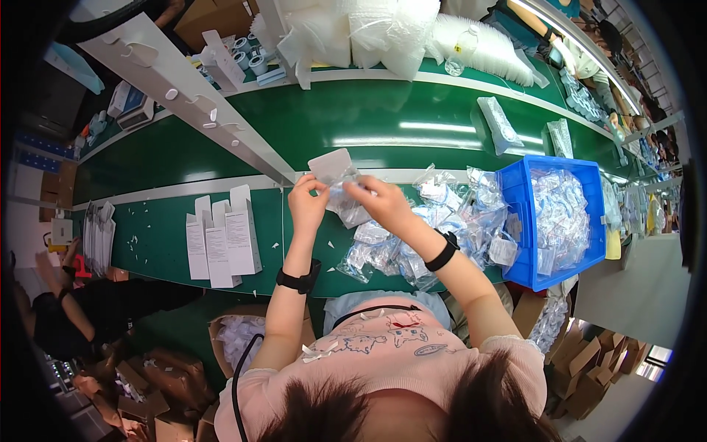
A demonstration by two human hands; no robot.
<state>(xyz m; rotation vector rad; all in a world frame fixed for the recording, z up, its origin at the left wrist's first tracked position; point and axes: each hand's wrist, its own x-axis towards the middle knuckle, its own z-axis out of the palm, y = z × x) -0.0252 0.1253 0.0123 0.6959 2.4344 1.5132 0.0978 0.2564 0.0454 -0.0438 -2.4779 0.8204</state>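
Observation:
My left hand pinches a small white carton with its flap up, held above the green bench. My right hand grips a clear plastic bag with a small part inside, pressed against the carton's mouth. Both hands meet at the middle of the bench. Just right of them lies a heap of similar clear bags.
A blue bin full of bagged parts stands at the right. Several upright white cartons stand at the left. A green conveyor belt runs behind, with a white rail slanting across. Another person sits at left; cardboard boxes lie below.

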